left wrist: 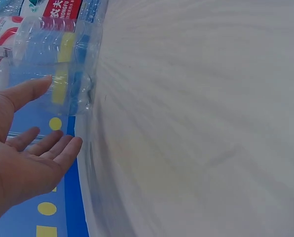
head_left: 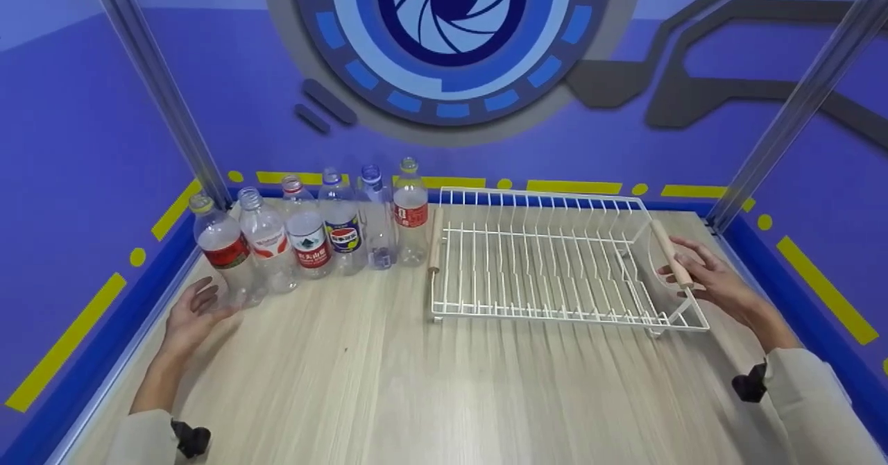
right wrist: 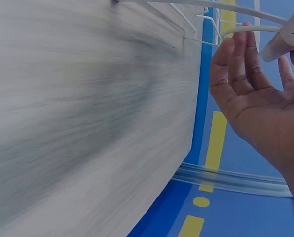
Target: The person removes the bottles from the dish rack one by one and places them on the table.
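Meanwhile, left hand lies slack-fingered beside six bottles; right hand loosely touches the rack's handle.

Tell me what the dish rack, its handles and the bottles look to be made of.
Dish rack: thin white rods, probably coated metal wire, smooth and glossy. Handles: pale tan cylinders, likely unfinished wood. Bottles: clear, see-through, ribbed walls with printed labels, so apparently thin plastic. Table: light wood-grain surface, possibly laminate.
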A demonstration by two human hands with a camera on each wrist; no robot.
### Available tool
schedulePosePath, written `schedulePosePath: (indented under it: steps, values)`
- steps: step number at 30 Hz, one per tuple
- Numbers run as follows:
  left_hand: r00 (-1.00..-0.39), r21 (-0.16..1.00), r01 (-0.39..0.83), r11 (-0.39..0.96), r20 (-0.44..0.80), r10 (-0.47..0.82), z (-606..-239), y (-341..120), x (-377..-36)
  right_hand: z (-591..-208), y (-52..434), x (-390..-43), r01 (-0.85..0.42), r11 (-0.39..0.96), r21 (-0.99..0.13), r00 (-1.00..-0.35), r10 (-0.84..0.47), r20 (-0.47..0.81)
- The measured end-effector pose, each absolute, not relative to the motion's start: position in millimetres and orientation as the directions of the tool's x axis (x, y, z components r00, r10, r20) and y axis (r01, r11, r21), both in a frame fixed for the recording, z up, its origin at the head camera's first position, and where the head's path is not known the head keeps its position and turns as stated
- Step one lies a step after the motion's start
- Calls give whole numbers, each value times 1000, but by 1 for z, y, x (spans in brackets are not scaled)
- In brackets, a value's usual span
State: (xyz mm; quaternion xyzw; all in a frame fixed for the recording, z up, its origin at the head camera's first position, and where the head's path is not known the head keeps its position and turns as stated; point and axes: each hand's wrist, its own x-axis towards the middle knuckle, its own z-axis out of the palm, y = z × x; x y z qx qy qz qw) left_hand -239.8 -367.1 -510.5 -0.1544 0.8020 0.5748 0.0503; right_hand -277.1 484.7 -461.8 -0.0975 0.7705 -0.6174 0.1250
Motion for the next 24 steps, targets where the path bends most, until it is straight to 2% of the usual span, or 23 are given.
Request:
schedulePosePath:
  steps: [8, 15, 20, 24]
  values:
    - [-928, 861, -372, 348, -330, -175, -512, -378, -207, -469, 477, -287, -55, 213, -975, -943, -332, -19]
    - [-936, 852, -352, 387, -330, -124, -500, -358, -193, -460, 483, -278, -113, 375, -920, -956, -294, -2]
    - [-971, 836, -235, 495, -228, -75, -485, -336, -189, -449, 485, -266, -156, 562, -812, -970, -243, 18]
    - [-998, 783, -55, 620, -50, -25, -475, -319, -189, -439, 485, -256, -180, 688, -703, -975, -217, 37]
